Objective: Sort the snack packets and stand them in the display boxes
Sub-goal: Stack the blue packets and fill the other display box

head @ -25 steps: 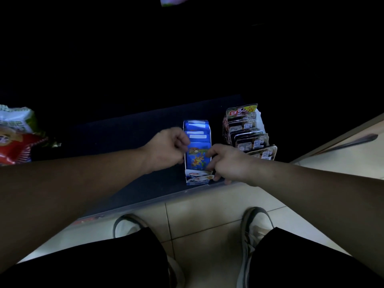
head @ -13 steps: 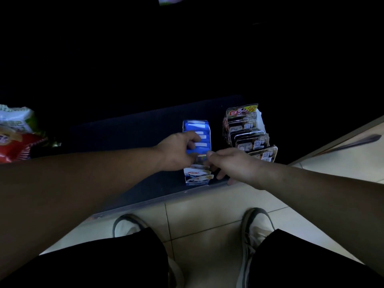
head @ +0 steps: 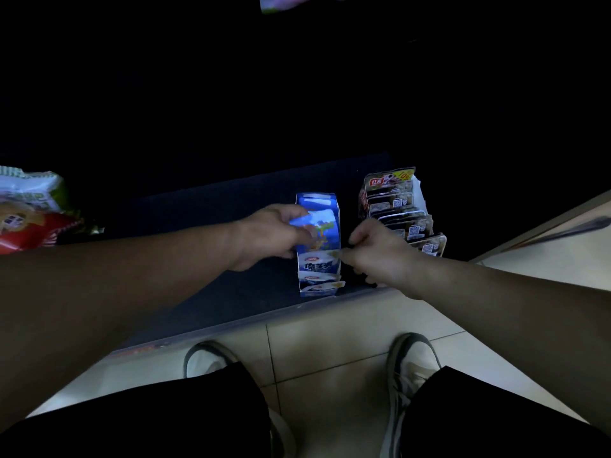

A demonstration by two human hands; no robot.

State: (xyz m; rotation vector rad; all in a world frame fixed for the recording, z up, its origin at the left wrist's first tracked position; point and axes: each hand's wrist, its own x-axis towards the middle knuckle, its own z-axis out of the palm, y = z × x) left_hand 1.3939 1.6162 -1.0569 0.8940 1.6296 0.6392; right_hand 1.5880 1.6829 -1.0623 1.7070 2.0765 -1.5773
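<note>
A blue display box [head: 318,200] stands on a dark shelf [head: 211,206], filled with blue and white snack packets [head: 319,263]. My left hand [head: 271,236] grips a blue packet [head: 322,223] at the box's left side, tilted above the row. My right hand [head: 377,251] pinches the corner of a front packet at the box's right edge. To the right stands a second display box [head: 420,190] with several dark packets [head: 400,206] upright in a row.
Red and green snack bags [head: 26,209] lie at the far left of the shelf. The shelf's front edge [head: 231,328] runs above a tiled floor [head: 330,352], where my two shoes show. The shelf's back is dark.
My left hand has lifted a blue packet up and tilted it over the box. My right hand has shifted right, off the box's top, to its right edge.
</note>
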